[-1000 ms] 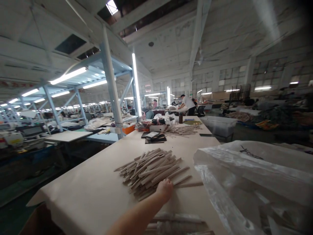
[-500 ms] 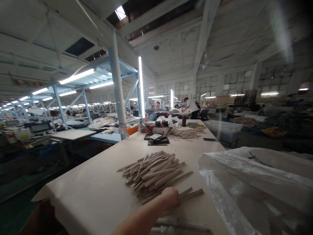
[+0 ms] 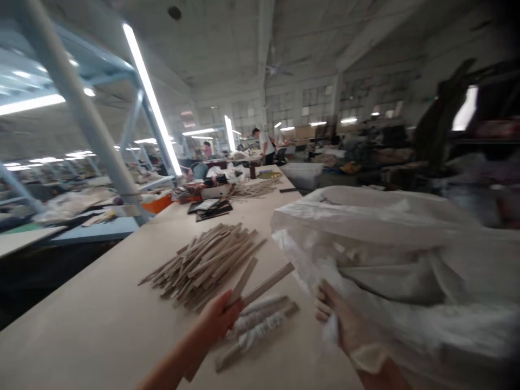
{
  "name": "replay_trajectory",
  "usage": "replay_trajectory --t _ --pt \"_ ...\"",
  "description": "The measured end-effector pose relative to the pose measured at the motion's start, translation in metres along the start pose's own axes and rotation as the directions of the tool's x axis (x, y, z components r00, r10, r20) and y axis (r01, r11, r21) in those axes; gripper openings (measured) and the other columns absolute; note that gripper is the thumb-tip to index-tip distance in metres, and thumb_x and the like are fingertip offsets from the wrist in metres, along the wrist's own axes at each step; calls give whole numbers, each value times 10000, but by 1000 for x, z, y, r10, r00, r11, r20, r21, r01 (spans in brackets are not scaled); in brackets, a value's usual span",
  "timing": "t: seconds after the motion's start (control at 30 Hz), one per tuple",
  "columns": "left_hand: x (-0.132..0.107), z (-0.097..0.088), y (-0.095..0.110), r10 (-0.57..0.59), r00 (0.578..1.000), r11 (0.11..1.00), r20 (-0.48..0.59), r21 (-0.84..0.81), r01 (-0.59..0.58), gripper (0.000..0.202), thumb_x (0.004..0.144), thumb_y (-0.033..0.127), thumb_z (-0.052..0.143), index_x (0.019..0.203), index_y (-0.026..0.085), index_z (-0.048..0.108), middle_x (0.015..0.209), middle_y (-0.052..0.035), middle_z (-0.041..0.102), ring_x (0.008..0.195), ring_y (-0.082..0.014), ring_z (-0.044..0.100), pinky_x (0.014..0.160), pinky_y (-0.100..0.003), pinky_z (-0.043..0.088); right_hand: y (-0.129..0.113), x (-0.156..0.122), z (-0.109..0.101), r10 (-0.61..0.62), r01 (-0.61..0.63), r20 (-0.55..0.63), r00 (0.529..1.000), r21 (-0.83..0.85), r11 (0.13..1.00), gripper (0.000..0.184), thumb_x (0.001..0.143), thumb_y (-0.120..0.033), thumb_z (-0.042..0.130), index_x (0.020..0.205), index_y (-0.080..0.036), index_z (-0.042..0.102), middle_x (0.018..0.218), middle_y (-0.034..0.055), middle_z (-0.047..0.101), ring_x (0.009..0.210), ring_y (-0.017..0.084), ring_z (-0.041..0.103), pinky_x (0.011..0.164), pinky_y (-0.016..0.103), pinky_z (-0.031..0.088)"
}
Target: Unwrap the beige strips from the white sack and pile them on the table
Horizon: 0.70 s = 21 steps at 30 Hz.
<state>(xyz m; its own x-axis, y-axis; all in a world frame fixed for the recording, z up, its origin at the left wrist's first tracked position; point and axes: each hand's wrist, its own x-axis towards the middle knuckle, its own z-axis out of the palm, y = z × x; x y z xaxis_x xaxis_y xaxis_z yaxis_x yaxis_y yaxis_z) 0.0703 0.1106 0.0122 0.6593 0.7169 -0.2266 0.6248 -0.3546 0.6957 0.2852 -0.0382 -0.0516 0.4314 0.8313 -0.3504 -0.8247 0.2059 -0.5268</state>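
Note:
My left hand [image 3: 222, 313] is closed around a few flat beige strips [image 3: 270, 284], which fan out past the fingers. Just beyond it lies a loose pile of similar strips [image 3: 207, 262] on the pale tabletop. Bundles of strips wrapped in crumpled white material [image 3: 262, 329] rest beside the left hand, between my two hands. On the right, my right hand [image 3: 340, 314] has its fingers curled on the edge of a large, translucent white plastic bag [image 3: 377, 208]. Pale contents show faintly inside the bag. Both hands are somewhat blurred.
Farther up the table are dark flat pieces [image 3: 211, 208], more scattered strips [image 3: 255, 188] and an orange bin [image 3: 157, 203]. A translucent tub [image 3: 303, 174] stands past the table's right edge. A blue-grey post [image 3: 87, 116] rises at left. A person [image 3: 266, 146] stands in the background.
The view has swung to the right. My left hand has drawn back from the pile with strips in it. My right hand has come into view at the plastic bag.

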Motion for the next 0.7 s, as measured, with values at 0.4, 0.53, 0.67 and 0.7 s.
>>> replay_trajectory --t 0.4,0.53,0.67,0.7 --pt "-21 14 16 -20 988 994 151 -101 36 407 720 592 472 697 189 425 451 94 366 385 -51 275 379 -170 221 5 7 3 -54 52 17 998 93 994 352 562 -369 772 588 -147 500 512 -87 430 340 -14 224 310 138 167" --pt "-18 14 10 31 992 999 123 35 -35 317 786 495 427 699 190 428 503 70 394 457 -75 348 446 -181 270 11 2 6 -155 146 -131 979 -77 986 334 526 -373 784 607 -161 539 499 -72 460 366 22 309 319 165 237" --pt "-26 28 17 99 995 951 -29 297 -86 222 812 376 404 707 190 465 615 23 468 564 -105 407 514 -206 284 27 -5 0 -182 125 -216 959 -253 959 333 512 -455 758 615 -202 568 480 -45 502 373 89 423 330 229 338" --pt "-28 31 20 88 996 940 -30 332 -73 203 809 359 408 721 191 479 636 15 484 576 -109 412 521 -213 279 30 -5 -4 -166 95 -220 961 -302 949 321 515 -470 748 609 -220 571 456 -41 492 359 109 435 325 251 353"
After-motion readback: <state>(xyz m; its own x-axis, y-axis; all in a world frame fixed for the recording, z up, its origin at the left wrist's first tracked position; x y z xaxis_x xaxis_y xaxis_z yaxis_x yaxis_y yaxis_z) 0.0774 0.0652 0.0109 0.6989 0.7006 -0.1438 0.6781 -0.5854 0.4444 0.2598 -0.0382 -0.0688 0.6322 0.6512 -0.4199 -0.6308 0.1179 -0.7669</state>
